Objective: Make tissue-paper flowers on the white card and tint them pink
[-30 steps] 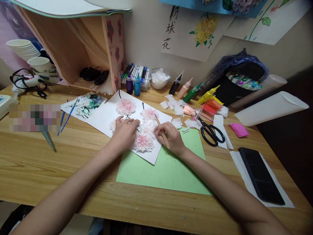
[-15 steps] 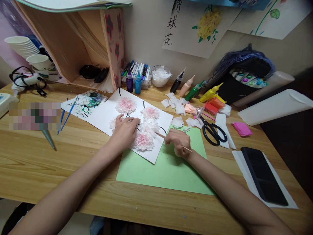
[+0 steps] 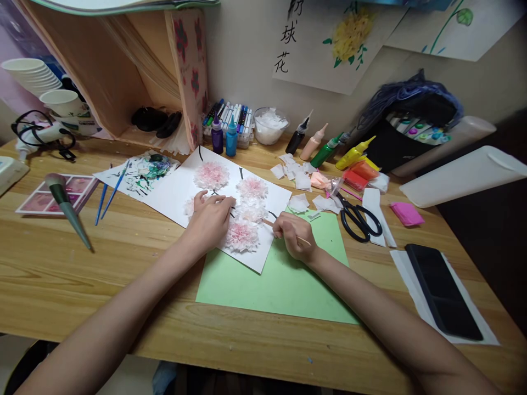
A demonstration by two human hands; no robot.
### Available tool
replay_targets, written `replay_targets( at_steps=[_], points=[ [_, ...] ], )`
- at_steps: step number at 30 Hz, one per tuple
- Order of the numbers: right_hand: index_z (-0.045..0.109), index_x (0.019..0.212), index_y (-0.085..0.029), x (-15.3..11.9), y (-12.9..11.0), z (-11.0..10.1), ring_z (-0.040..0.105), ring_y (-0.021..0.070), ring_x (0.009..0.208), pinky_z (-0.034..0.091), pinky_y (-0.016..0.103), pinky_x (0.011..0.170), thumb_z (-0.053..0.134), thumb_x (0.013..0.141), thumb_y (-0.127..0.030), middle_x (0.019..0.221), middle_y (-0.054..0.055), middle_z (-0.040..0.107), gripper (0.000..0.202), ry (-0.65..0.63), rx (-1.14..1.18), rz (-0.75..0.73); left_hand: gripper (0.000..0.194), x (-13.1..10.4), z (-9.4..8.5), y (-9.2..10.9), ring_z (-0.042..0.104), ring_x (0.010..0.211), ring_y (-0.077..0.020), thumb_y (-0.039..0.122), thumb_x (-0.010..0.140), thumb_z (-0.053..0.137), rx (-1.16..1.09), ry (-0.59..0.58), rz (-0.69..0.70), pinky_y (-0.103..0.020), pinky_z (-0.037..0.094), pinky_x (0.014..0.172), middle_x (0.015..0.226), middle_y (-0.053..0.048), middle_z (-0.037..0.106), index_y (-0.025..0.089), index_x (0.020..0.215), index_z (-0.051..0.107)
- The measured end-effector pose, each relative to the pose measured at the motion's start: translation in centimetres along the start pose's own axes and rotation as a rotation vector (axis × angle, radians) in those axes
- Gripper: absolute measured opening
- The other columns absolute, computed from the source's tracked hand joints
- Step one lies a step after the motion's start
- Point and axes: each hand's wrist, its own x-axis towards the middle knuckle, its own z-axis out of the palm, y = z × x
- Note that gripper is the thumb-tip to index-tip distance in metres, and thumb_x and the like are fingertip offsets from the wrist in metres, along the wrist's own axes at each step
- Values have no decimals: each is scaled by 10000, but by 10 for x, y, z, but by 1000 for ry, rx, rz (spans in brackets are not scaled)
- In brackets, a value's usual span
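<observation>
My left hand (image 3: 213, 218) lies palm down on the white paper (image 3: 164, 197), fingers stretched over tissue flowers and partly covering them. In my right hand (image 3: 294, 236) is a thin wooden stick (image 3: 303, 241), gripped like a pencil. Its front end reaches the edge of a pale tissue flower (image 3: 249, 211); whether the tip touches it I cannot tell. Pink-centred tissue flowers (image 3: 241, 236) and black painted strokes sit on the white paper. Part of that sheet overlaps a green sheet (image 3: 272, 291), over which my right hand is.
Tissue squares (image 3: 302, 181), black-handled scissors (image 3: 357, 219) and a pink packet (image 3: 407, 214) lie to the right. Paint bottles (image 3: 295, 140) and a bowl of white tissue (image 3: 270, 126) stand behind. Blue brushes (image 3: 114, 192) and a makeup brush (image 3: 69, 211) are left; a black phone-like slab (image 3: 444, 291) is right.
My right hand has shifted slightly left and up, bringing the stick closer to the pale flower. My left hand stays in place on the paper.
</observation>
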Motion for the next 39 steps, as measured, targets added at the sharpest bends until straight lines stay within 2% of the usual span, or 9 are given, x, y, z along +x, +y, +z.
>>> replay_targets(
  at_steps=[3,5,11,17,21,30,39],
  points=[
    [395,570,-223,0,1,4,446,137,502,376,306,540,221,995,-370,540,8,462,482,63,61,161,337,0,-1,1,583,1047,-240,96,870,320,-3,-5,-4,-513,216,1049,1017,-94,696,197,1017,606],
    [394,562,-219,-1,1,5,459,132,498,379,305,543,238,994,-372,540,3,464,484,92,104,212,344,0,0,1,583,1052,-246,93,866,322,-1,-5,-4,-518,216,1047,1016,-99,697,194,1028,608],
    [412,534,-220,-3,-3,2,428,133,469,368,308,513,236,989,-358,487,3,453,507,138,125,71,343,0,1,1,579,1068,-242,95,869,327,18,-1,-1,-513,207,1053,1034,-103,692,185,1060,597],
    [431,556,-219,0,-4,2,451,135,491,387,304,521,227,990,-320,511,11,487,490,62,68,41,334,0,1,1,579,1069,-243,98,867,329,28,-5,5,-516,210,1051,1025,-99,694,196,1049,592],
    [450,572,-217,-1,-2,2,477,136,506,407,306,544,236,991,-333,536,16,505,484,59,63,68,337,0,1,1,584,1050,-245,97,863,329,34,2,11,-519,210,1048,1006,-98,699,196,1049,591],
    [372,527,-224,0,2,8,514,134,499,415,296,533,239,984,-449,513,-1,472,526,119,208,346,347,0,1,1,577,1061,-248,95,866,316,39,-3,9,-510,212,1048,981,-100,702,196,1052,590],
    [415,538,-224,-2,-3,2,455,141,498,396,313,563,219,983,-441,519,9,483,533,100,137,159,337,-1,0,3,577,1071,-242,94,856,323,31,-2,-4,-506,201,1058,1017,-90,697,204,1046,579]
  ],
)
